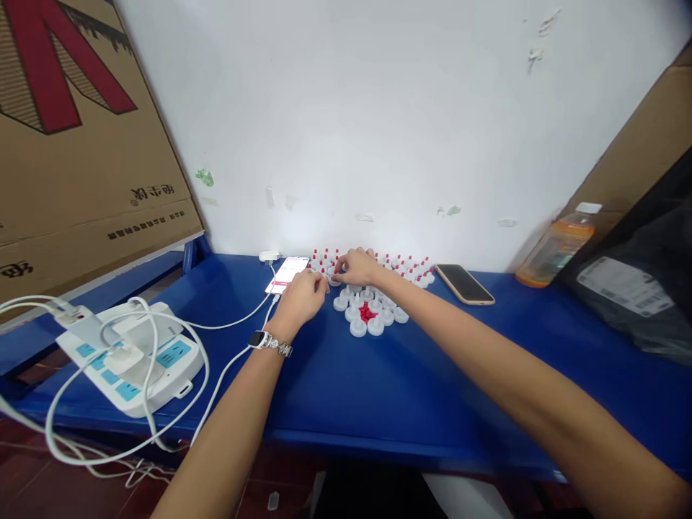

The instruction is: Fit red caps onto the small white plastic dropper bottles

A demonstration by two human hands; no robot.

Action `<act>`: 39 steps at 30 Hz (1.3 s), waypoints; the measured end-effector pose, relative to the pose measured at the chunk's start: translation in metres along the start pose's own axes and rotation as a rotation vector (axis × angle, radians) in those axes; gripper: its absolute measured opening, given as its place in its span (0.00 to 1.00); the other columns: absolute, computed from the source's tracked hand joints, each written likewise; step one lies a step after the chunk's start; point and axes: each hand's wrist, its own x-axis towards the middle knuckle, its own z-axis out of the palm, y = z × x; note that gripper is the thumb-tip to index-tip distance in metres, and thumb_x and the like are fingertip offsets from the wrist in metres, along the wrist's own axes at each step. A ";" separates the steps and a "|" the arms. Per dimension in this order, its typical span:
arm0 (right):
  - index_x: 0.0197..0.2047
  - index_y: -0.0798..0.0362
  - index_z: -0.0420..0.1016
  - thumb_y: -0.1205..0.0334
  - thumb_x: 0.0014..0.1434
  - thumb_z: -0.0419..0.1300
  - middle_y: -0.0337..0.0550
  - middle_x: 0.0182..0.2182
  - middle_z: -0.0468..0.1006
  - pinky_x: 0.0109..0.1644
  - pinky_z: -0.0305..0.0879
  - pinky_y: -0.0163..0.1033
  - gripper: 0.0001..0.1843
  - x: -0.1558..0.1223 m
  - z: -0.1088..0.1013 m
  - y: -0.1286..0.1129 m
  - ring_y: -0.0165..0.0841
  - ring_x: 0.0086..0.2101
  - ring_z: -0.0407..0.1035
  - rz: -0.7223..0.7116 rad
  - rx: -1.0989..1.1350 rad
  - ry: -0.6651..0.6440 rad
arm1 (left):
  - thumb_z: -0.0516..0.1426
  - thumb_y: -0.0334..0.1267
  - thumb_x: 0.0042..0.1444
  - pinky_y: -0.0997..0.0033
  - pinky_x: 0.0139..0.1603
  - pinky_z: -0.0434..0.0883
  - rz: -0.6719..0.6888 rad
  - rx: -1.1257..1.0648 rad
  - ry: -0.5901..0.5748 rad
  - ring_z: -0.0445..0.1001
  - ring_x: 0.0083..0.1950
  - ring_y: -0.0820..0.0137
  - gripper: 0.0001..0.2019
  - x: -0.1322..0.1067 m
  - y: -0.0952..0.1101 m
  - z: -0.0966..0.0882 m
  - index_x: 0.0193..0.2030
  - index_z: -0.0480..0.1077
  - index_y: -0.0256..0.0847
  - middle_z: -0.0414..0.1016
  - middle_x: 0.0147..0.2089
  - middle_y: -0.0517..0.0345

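Many small white nozzle caps stand grouped on the blue table. The rear caps [414, 274] carry red tips, while the front caps [357, 328] are without them and surround a small pile of loose red tips [367, 312]. My right hand [360, 267] reaches over the group, thumb and fingers closed at a white nozzle cap [334, 280] near its left edge. Just left of that cap is my left hand [305, 295], wearing a watch [264, 341]. Its fingers are curled together; what they hold, if anything, is hidden.
A lit phone [289, 274] on a cable lies behind my left hand. Another phone [463, 283] and an orange drink bottle [559, 245] are to the right. A power strip [130, 360] with looping white cables occupies the left. The white wall [378, 130] borders the table's back.
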 end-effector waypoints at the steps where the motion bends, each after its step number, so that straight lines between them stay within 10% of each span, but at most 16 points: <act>1: 0.38 0.49 0.83 0.50 0.55 0.63 0.49 0.40 0.80 0.55 0.55 0.53 0.14 0.000 0.002 -0.004 0.49 0.49 0.66 0.007 0.006 -0.003 | 0.47 0.40 0.67 0.61 0.48 0.66 -0.006 0.001 -0.004 0.73 0.45 0.60 0.18 0.000 -0.001 0.000 0.33 0.75 0.41 0.74 0.38 0.50; 12: 0.41 0.52 0.74 0.59 0.59 0.58 0.40 0.36 0.80 0.36 0.65 0.36 0.08 -0.080 -0.018 0.004 0.31 0.31 0.73 -0.078 0.669 0.319 | 0.48 0.45 0.69 0.65 0.43 0.67 0.211 -0.186 0.076 0.71 0.41 0.65 0.14 -0.003 0.022 0.009 0.37 0.68 0.41 0.72 0.39 0.54; 24: 0.39 0.51 0.72 0.64 0.54 0.58 0.35 0.28 0.72 0.38 0.65 0.36 0.08 -0.135 -0.010 0.002 0.30 0.30 0.66 -0.089 0.687 0.424 | 0.39 0.40 0.72 0.61 0.45 0.64 0.431 0.160 0.065 0.67 0.42 0.61 0.16 -0.015 0.060 0.020 0.40 0.63 0.41 0.69 0.40 0.51; 39: 0.38 0.49 0.67 0.71 0.63 0.50 0.50 0.45 0.68 0.48 0.70 0.42 0.08 -0.129 -0.016 -0.010 0.36 0.43 0.70 -0.273 0.434 0.662 | 0.38 0.47 0.71 0.68 0.35 0.64 0.060 -0.557 0.135 0.68 0.32 0.70 0.20 -0.008 0.076 0.034 0.32 0.60 0.41 0.69 0.31 0.58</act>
